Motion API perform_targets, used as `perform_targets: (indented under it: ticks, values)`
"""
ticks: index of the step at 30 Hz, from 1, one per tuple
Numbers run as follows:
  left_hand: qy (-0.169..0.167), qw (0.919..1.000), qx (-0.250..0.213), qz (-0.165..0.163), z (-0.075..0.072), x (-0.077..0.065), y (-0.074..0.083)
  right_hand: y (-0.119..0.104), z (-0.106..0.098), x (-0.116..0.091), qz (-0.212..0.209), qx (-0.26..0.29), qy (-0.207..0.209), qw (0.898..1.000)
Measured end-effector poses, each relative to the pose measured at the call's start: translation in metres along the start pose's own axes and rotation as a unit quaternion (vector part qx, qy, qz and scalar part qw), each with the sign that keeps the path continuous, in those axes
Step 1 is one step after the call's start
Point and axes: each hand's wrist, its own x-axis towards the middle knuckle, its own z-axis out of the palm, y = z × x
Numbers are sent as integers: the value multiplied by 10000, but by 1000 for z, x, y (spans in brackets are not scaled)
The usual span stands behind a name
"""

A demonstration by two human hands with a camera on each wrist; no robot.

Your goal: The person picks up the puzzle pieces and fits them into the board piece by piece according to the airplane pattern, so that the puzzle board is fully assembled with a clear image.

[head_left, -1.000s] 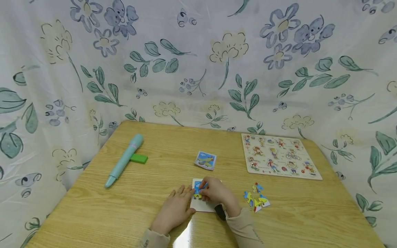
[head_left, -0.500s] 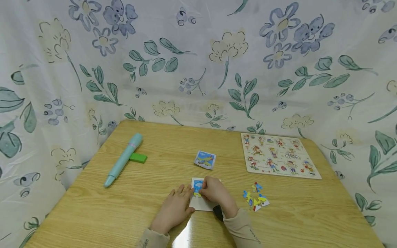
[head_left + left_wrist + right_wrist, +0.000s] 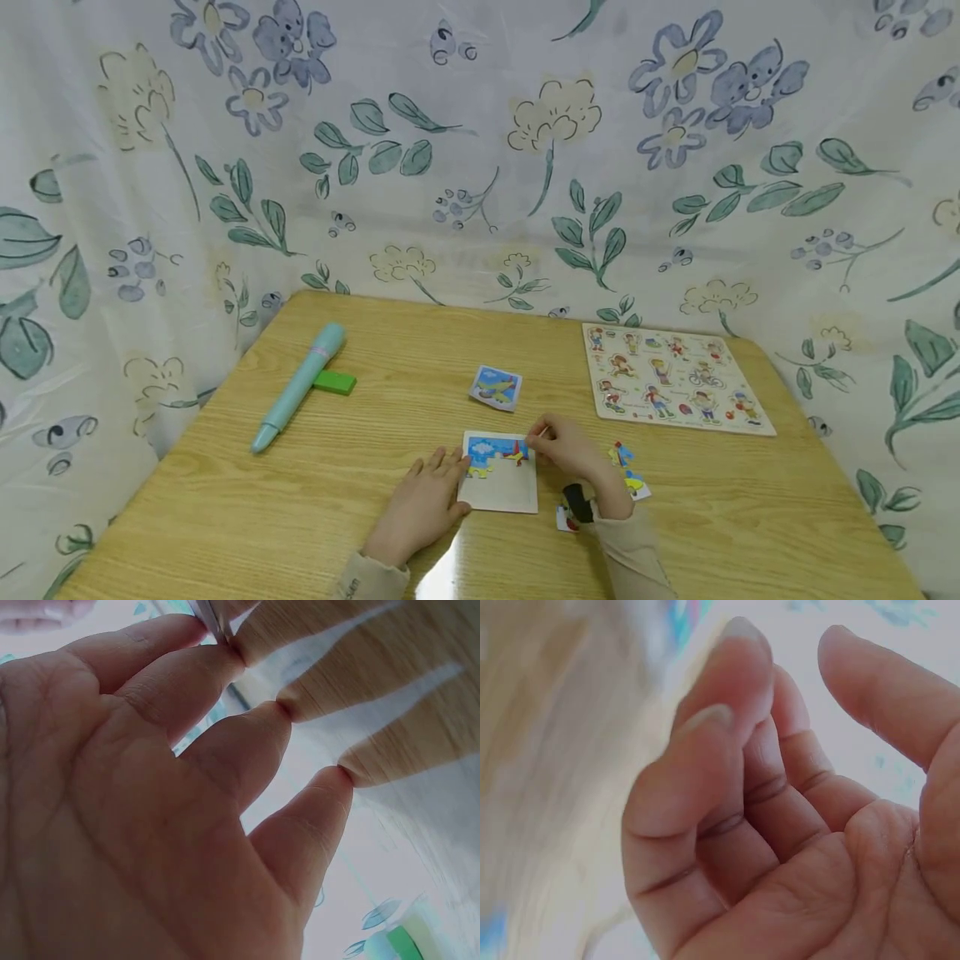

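We see the puzzle [image 3: 498, 493] on the table [image 3: 300, 517] between 2 hands. The left hand [image 3: 422, 507], fingers spread, touches its left edge; the right hand [image 3: 576, 457], thumb apart from loosely curled fingers, is by its upper right corner.

A turquoise tube [image 3: 298, 390] lies beside a green block [image 3: 337, 382], a picture board [image 3: 677, 379] at right, a flowered curtain [image 3: 480, 150] behind

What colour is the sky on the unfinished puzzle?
Blue, with a white cloud; the head view shows the puzzle best.
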Motion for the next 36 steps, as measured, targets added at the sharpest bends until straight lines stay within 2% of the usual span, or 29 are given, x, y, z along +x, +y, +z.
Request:
perform_targets:
  ticks: [6, 12, 15, 21, 29, 36]
  values:
    - [18, 10000, -42, 7, 1, 1, 2, 30, -37, -22, 189, -257, 351, 9989]
    - [64, 9999, -113, -6, 0, 0, 1, 41, -59, -36, 462, -97, 257, 9986]
    - [70, 9999, -110, -14, 1, 1, 1, 43, -65, -41, 566, -234, 90, 9981]
    - [80, 9999, -147, 14, 0, 1, 2, 49, -64, -44, 675, -549, -195, 9960]
    - [15, 9998, -182, -54, 1, 1, 2, 51, -51, -34, 828, -791, 322, 9929]
    - [-20, 9998, -189, -77, 3, 1, 1, 48, -52, -35, 617, -692, 43, 9957]
